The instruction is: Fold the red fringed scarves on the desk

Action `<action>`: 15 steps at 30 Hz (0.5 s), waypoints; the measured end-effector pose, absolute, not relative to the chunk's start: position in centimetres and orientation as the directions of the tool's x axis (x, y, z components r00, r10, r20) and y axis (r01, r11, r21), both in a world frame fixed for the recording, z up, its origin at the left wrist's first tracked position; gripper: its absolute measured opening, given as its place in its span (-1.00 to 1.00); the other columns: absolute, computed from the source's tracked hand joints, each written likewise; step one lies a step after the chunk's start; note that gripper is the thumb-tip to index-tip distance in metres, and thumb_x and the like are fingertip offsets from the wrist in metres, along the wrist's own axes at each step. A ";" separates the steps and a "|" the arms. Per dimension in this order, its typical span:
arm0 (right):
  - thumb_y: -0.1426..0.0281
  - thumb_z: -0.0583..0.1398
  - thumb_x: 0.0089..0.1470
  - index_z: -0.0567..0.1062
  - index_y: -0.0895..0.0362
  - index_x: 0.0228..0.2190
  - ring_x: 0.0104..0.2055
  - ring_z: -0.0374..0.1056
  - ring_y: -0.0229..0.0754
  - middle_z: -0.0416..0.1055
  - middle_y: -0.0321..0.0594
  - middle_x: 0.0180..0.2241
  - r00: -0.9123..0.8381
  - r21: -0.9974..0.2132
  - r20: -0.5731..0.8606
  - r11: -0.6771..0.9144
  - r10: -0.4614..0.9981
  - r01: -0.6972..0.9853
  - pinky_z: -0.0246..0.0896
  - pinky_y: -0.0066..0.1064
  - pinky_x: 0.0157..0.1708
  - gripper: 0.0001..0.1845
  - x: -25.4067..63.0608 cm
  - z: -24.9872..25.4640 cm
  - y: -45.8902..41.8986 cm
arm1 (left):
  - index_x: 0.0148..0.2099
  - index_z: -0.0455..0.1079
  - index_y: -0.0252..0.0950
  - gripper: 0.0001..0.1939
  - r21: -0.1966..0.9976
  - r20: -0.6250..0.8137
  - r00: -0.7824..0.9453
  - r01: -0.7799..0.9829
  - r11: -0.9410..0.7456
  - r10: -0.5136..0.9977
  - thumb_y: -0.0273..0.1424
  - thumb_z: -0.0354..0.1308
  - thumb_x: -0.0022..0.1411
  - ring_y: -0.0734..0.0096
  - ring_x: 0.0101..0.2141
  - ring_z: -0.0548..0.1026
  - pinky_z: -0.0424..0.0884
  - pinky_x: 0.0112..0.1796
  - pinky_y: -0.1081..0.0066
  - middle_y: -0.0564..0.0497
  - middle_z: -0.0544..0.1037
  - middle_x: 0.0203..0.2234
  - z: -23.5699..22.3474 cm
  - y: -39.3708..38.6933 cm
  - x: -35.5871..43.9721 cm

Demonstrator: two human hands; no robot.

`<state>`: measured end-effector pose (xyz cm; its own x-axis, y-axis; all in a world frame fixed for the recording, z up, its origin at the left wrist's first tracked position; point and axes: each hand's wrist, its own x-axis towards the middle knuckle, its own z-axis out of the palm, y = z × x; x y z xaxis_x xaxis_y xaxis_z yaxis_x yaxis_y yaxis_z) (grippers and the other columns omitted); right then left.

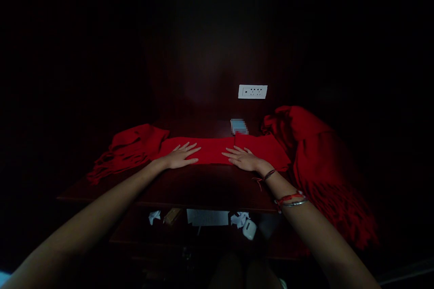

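A red fringed scarf [210, 150] lies across the dark wooden desk, its middle part folded into a flat band. My left hand [179, 155] rests palm down on the left part of the band, fingers spread. On the right part lies my right hand [242, 158], also flat with its fingers apart. At the left, a bunched, fringed end [132, 144] of red cloth sits on the desk. More red fringed cloth [315, 158] is heaped at the right and hangs over the desk's edge; whether it is one piece with the band I cannot tell.
A small pale blue item [239, 126], blurred, lies behind the scarf. On the dark wall is a white socket plate [252, 91]. The shelf below the desktop [203, 189] holds crumpled paper [154, 217], a brownish box [172, 216], a pale sheet [207, 217] and a white earbud case [249, 229].
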<state>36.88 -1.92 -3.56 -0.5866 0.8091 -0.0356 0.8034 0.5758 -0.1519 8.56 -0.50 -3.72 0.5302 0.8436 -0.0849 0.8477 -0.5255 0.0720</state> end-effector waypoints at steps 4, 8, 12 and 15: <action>0.15 -0.25 0.07 -0.04 -0.19 0.04 0.14 -0.32 -0.02 -0.18 -0.39 0.12 -0.573 -0.138 -0.034 0.564 0.819 0.814 -0.37 0.09 -0.03 -0.54 36.7 -4.0 -1.2 | 0.16 -0.28 -0.08 -0.44 0.112 -0.120 0.608 0.794 -0.598 0.785 -0.06 -0.35 0.15 0.19 0.10 -0.29 -0.22 -0.01 0.07 0.01 -0.22 0.14 -3.4 2.4 7.3; 0.16 -0.23 0.07 -0.02 -0.14 0.04 0.13 -0.29 -0.01 -0.16 -0.34 0.12 -0.555 -0.128 0.000 0.551 0.832 0.825 -0.33 0.09 -0.05 -0.53 36.3 -4.2 -1.2 | 0.16 -0.20 -0.15 -0.53 0.104 -0.097 0.581 0.813 -0.573 0.808 -0.21 -0.45 0.22 0.25 0.10 -0.19 -0.17 -0.02 0.09 -0.03 -0.12 0.13 -3.3 4.6 7.9; 0.09 -0.14 0.01 0.10 0.01 0.02 0.09 -0.15 -0.01 0.00 -0.15 0.07 -0.583 -0.111 0.124 0.595 0.803 0.796 -0.23 0.03 -0.07 -0.46 35.5 -3.4 -2.0 | 0.09 0.04 -0.26 -0.57 0.023 0.109 0.646 0.758 -0.651 0.756 -0.30 -0.23 0.17 0.27 0.05 -0.01 -0.05 -0.02 0.21 -0.10 0.04 0.07 -2.6 3.7 10.1; 0.11 0.00 -0.05 0.20 0.07 -0.04 0.02 -0.01 -0.08 0.15 -0.10 -0.03 -0.657 -0.051 0.245 0.686 0.713 0.726 -0.11 -0.11 -0.09 -0.46 34.5 -2.5 -2.5 | -0.01 0.16 -0.25 -0.57 0.021 0.143 0.782 0.610 -0.792 0.606 -0.34 -0.02 0.02 0.34 -0.05 0.17 0.06 -0.05 0.36 -0.06 0.21 -0.05 -1.3 1.9 11.3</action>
